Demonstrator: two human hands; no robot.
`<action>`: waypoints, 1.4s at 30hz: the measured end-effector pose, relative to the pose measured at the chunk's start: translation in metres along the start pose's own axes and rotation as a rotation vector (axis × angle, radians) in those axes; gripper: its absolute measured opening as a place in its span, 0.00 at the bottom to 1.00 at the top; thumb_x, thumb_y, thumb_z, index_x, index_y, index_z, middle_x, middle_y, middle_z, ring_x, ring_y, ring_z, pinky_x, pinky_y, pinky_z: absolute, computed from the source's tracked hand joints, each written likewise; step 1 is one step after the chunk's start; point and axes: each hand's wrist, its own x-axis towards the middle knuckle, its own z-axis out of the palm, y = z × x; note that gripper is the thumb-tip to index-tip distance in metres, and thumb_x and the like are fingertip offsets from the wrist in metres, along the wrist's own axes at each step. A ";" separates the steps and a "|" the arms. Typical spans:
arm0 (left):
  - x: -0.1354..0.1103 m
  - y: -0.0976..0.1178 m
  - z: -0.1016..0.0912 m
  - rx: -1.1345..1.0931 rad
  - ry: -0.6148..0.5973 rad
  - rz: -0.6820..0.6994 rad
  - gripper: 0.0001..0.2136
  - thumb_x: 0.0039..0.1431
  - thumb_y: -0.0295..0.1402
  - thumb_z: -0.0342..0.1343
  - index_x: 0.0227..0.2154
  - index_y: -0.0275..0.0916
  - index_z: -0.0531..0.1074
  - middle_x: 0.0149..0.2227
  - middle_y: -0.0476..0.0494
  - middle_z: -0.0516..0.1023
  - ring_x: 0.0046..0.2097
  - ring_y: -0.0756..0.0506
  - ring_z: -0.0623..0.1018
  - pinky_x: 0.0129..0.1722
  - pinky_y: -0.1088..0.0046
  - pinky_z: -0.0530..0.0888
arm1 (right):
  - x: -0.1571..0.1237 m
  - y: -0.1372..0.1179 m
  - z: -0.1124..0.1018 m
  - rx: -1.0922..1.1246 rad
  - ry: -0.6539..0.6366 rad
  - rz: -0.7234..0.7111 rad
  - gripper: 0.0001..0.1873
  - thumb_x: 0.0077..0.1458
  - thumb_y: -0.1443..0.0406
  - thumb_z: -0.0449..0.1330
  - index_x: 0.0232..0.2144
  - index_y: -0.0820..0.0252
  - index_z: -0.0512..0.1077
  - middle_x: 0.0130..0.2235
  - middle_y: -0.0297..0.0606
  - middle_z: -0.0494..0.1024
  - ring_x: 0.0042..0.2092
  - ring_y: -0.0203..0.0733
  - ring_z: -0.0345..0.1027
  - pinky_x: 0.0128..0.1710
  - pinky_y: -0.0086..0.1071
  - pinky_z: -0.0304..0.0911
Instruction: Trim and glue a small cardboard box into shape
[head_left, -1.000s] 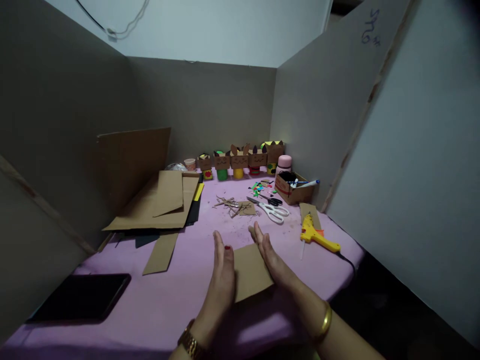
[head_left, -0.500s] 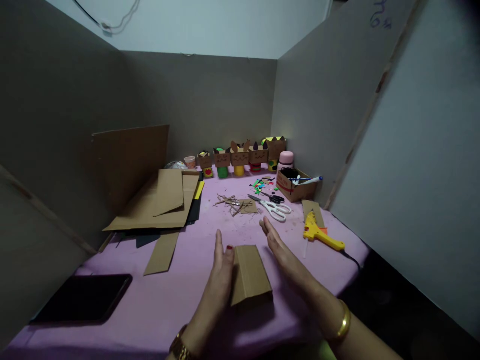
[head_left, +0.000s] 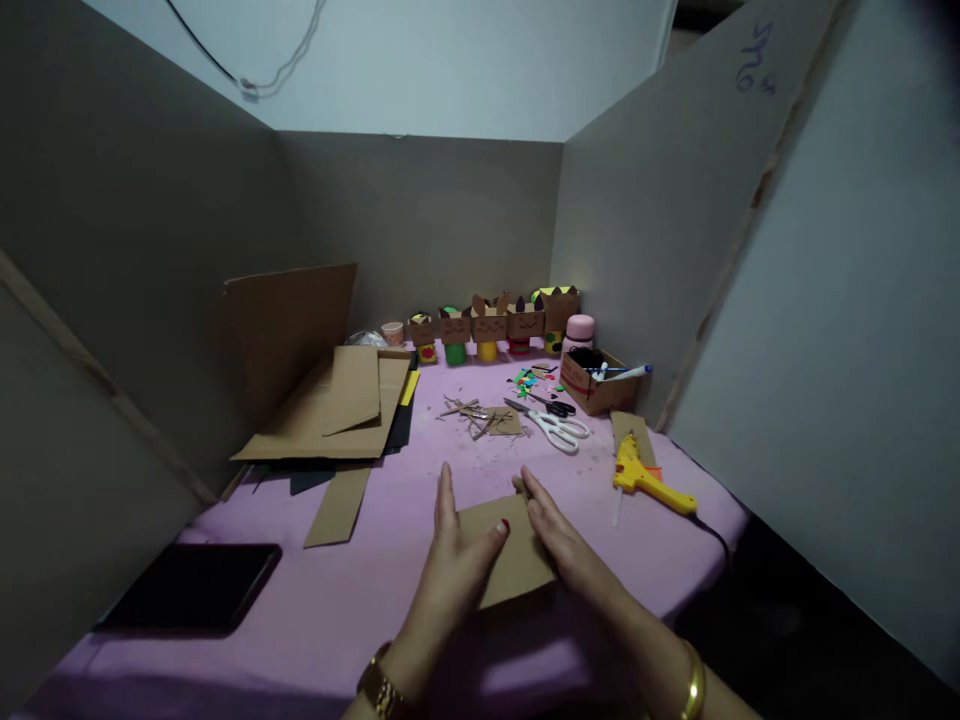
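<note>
A folded piece of brown cardboard (head_left: 517,575) lies between my two hands, near the front of the table, with a dark shadow under its front edge. My left hand (head_left: 454,560) holds its left side, the thumb laid over the top face and the fingers stretched forward. Along the right edge, my right hand (head_left: 559,530) presses with straight fingers held together. The palms and the underside of the cardboard are hidden. Ahead of the hands lie white-handled scissors (head_left: 559,430), black scissors (head_left: 559,406) and a small heap of cardboard scraps (head_left: 476,415).
Stacked cardboard sheets (head_left: 300,430) and a dark tablet (head_left: 191,590) are at left. A yellow glue gun (head_left: 652,485) with a cord sits at right, near a cardboard box of pens (head_left: 592,385). Several cardboard animal figures (head_left: 489,325) line the back, beside a pink bottle (head_left: 580,330).
My right hand has closed in on the cardboard's right edge. The left thumb has moved over its top, and the cardboard's top face now looks wider and turned. The view has shifted slightly.
</note>
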 end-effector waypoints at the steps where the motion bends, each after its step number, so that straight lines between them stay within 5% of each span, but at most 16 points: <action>1: 0.000 0.001 0.002 -0.037 -0.004 -0.035 0.49 0.55 0.41 0.58 0.67 0.36 0.26 0.71 0.28 0.35 0.70 0.35 0.45 0.62 0.53 0.61 | -0.001 0.000 0.001 0.008 0.003 0.004 0.48 0.44 0.41 0.65 0.63 0.47 0.58 0.69 0.41 0.52 0.69 0.49 0.41 0.65 0.44 0.38; 4: 0.000 0.009 0.004 -0.127 -0.032 -0.102 0.48 0.55 0.40 0.57 0.67 0.33 0.28 0.68 0.22 0.51 0.64 0.33 0.65 0.55 0.57 0.71 | -0.003 0.002 0.006 0.039 0.019 0.012 0.45 0.47 0.41 0.63 0.63 0.43 0.58 0.69 0.37 0.52 0.68 0.52 0.44 0.64 0.46 0.44; 7: 0.002 0.017 0.003 -0.175 -0.078 -0.122 0.47 0.53 0.37 0.59 0.68 0.35 0.33 0.60 0.24 0.69 0.56 0.34 0.75 0.49 0.58 0.76 | -0.006 0.006 0.009 0.069 0.042 0.012 0.46 0.48 0.42 0.63 0.65 0.41 0.53 0.70 0.33 0.50 0.68 0.50 0.44 0.64 0.45 0.45; 11: 0.007 0.016 0.001 -0.205 -0.077 -0.152 0.51 0.52 0.37 0.60 0.67 0.31 0.29 0.58 0.22 0.70 0.57 0.33 0.73 0.49 0.56 0.75 | -0.005 0.010 0.010 0.093 0.080 0.023 0.50 0.50 0.40 0.59 0.68 0.46 0.44 0.71 0.36 0.44 0.69 0.47 0.41 0.65 0.44 0.42; 14: 0.010 0.011 0.002 -0.212 -0.067 -0.160 0.50 0.53 0.35 0.60 0.67 0.33 0.30 0.58 0.24 0.71 0.66 0.34 0.60 0.56 0.55 0.70 | -0.003 0.008 0.010 0.089 0.082 0.018 0.50 0.48 0.41 0.62 0.67 0.44 0.47 0.70 0.34 0.47 0.69 0.48 0.42 0.66 0.45 0.41; 16: 0.011 0.010 0.002 -0.203 -0.049 -0.170 0.49 0.52 0.34 0.62 0.68 0.34 0.33 0.62 0.25 0.65 0.69 0.36 0.49 0.61 0.54 0.63 | -0.002 0.006 0.010 0.083 0.069 0.023 0.50 0.47 0.43 0.65 0.66 0.45 0.49 0.69 0.36 0.50 0.67 0.51 0.47 0.65 0.48 0.43; 18: 0.012 0.010 -0.001 -0.196 -0.001 -0.172 0.50 0.52 0.36 0.63 0.68 0.38 0.33 0.70 0.30 0.49 0.70 0.39 0.40 0.65 0.56 0.54 | -0.003 0.007 0.007 0.082 0.068 0.022 0.48 0.49 0.43 0.63 0.66 0.46 0.49 0.69 0.36 0.51 0.67 0.50 0.48 0.65 0.48 0.43; 21: 0.011 0.004 -0.010 -0.210 0.093 -0.181 0.46 0.56 0.49 0.57 0.68 0.46 0.32 0.72 0.44 0.32 0.70 0.43 0.39 0.66 0.61 0.46 | -0.005 0.013 -0.002 0.080 0.090 0.007 0.44 0.55 0.42 0.57 0.67 0.48 0.49 0.70 0.34 0.48 0.69 0.44 0.39 0.67 0.45 0.37; 27: -0.008 -0.019 -0.016 -0.199 0.112 -0.187 0.39 0.57 0.58 0.47 0.66 0.41 0.50 0.71 0.42 0.44 0.70 0.40 0.45 0.67 0.60 0.46 | -0.017 0.020 -0.006 0.052 0.014 -0.012 0.34 0.58 0.47 0.57 0.63 0.48 0.59 0.68 0.36 0.54 0.69 0.48 0.43 0.67 0.48 0.37; 31: -0.019 -0.011 -0.011 -0.181 0.027 -0.064 0.36 0.60 0.55 0.46 0.66 0.44 0.50 0.69 0.39 0.53 0.69 0.36 0.53 0.65 0.54 0.57 | -0.022 0.007 -0.001 0.033 -0.098 -0.130 0.31 0.57 0.54 0.62 0.61 0.45 0.61 0.68 0.32 0.56 0.68 0.47 0.43 0.67 0.47 0.38; 34: -0.023 -0.004 -0.015 0.039 -0.031 0.238 0.29 0.62 0.47 0.51 0.64 0.53 0.53 0.71 0.47 0.47 0.69 0.37 0.50 0.66 0.55 0.53 | -0.021 0.000 -0.004 0.031 -0.145 -0.246 0.34 0.50 0.59 0.68 0.58 0.40 0.64 0.69 0.25 0.52 0.69 0.46 0.40 0.67 0.45 0.38; 37: -0.026 -0.015 -0.022 0.396 -0.112 0.528 0.26 0.64 0.37 0.51 0.62 0.63 0.53 0.72 0.54 0.40 0.70 0.40 0.43 0.67 0.51 0.47 | -0.019 0.005 -0.013 0.017 -0.190 -0.292 0.31 0.42 0.63 0.72 0.51 0.43 0.71 0.67 0.29 0.57 0.68 0.52 0.46 0.65 0.47 0.44; 39: -0.028 -0.029 -0.027 0.442 -0.127 0.518 0.33 0.62 0.35 0.54 0.63 0.68 0.45 0.72 0.56 0.34 0.71 0.40 0.40 0.66 0.49 0.47 | -0.018 0.013 -0.019 -0.003 -0.202 -0.293 0.33 0.41 0.63 0.73 0.52 0.45 0.71 0.66 0.33 0.61 0.67 0.53 0.47 0.65 0.48 0.43; 42: -0.030 -0.049 -0.026 0.159 -0.014 0.361 0.47 0.50 0.44 0.65 0.65 0.62 0.39 0.72 0.53 0.30 0.71 0.39 0.37 0.67 0.51 0.43 | -0.016 0.027 -0.023 -0.020 -0.159 -0.281 0.37 0.47 0.58 0.70 0.59 0.44 0.65 0.67 0.35 0.59 0.68 0.50 0.44 0.66 0.48 0.40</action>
